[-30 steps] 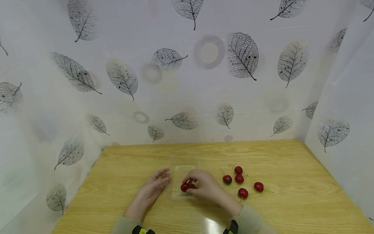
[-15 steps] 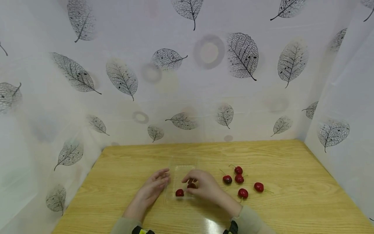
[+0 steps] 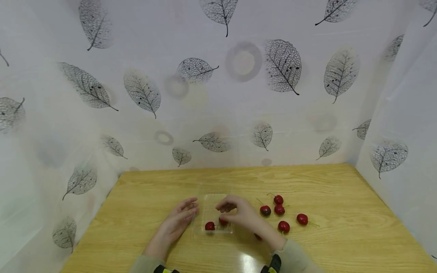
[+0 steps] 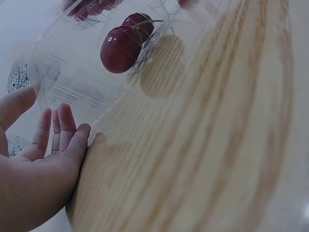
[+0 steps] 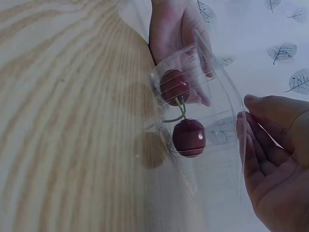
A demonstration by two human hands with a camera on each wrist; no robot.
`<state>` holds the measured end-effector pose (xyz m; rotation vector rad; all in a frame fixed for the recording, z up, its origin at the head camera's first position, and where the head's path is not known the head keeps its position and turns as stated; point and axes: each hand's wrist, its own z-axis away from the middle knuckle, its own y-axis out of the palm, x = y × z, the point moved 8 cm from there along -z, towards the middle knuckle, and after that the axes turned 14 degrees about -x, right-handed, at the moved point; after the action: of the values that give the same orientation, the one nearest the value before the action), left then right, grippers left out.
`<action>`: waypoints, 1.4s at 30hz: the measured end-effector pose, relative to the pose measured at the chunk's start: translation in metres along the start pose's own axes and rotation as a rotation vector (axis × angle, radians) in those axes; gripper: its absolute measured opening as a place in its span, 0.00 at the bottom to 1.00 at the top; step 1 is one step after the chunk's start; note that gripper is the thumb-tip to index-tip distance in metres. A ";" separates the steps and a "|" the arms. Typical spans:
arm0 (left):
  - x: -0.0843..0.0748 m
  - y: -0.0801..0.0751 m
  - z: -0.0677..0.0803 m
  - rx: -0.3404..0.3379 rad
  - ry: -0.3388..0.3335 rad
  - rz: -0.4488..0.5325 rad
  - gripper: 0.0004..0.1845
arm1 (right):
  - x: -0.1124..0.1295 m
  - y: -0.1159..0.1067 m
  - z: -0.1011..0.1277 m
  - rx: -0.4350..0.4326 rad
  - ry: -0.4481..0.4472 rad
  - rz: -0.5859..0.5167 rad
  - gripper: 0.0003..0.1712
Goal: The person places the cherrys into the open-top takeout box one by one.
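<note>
Two cherries (image 3: 214, 223) lay inside the clear tray (image 3: 215, 197), near its 6 o'clock end, one touching the other as the wrist views showed. The step in hand looked like loading cherries into that tray one at a time, and it seemed early: five loose cherries (image 3: 280, 214) sat on the table (image 3: 341, 197) at 3 o'clock of the tray, well apart from it.

The right hand (image 3: 239, 212) hovered over the tray's 3 o'clock side, fingers loosely curled and holding nothing that could be seen. The left hand (image 3: 177, 220) lay flat against the tray's 9 o'clock wall, fingers straight and together, steadying it.

By my judgement the next move called for the right hand to swing toward 3 o'clock and pinch the nearest loose cherry by its body or stem, while the left kept the light tray from sliding. Round fruit could roll if nudged.

The table was pale wood with plain grain and a glossy patch near the 6 o'clock edge. White sheeting (image 3: 218, 94) printed with grey skeleton leaves closed it in at 9, 12 and 3 o'clock.
</note>
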<state>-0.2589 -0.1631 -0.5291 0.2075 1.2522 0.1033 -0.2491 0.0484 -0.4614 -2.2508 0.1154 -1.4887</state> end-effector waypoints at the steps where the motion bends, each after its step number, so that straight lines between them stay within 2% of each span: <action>1: 0.000 0.000 0.000 0.003 -0.001 0.000 0.33 | -0.001 -0.001 0.000 0.003 0.011 -0.005 0.12; 9: -0.001 0.002 0.000 0.012 -0.001 0.005 0.34 | 0.002 -0.012 0.000 -0.003 0.000 -0.051 0.12; 15: -0.001 0.002 0.002 0.011 -0.002 0.010 0.32 | -0.001 -0.023 0.001 -0.024 0.041 -0.046 0.14; 23: -0.001 0.002 0.002 0.019 0.005 0.013 0.31 | -0.003 -0.045 0.000 -0.072 0.025 -0.008 0.14; 30: 0.000 0.001 0.002 0.007 -0.010 0.018 0.29 | -0.006 -0.067 0.005 -0.104 0.061 0.030 0.13; 42: -0.002 0.002 0.002 0.012 -0.008 0.016 0.29 | -0.014 -0.100 0.014 -0.154 0.067 0.070 0.14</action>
<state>-0.2573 -0.1619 -0.5264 0.2282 1.2438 0.1084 -0.2592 0.1474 -0.4383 -2.2908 0.3363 -1.5657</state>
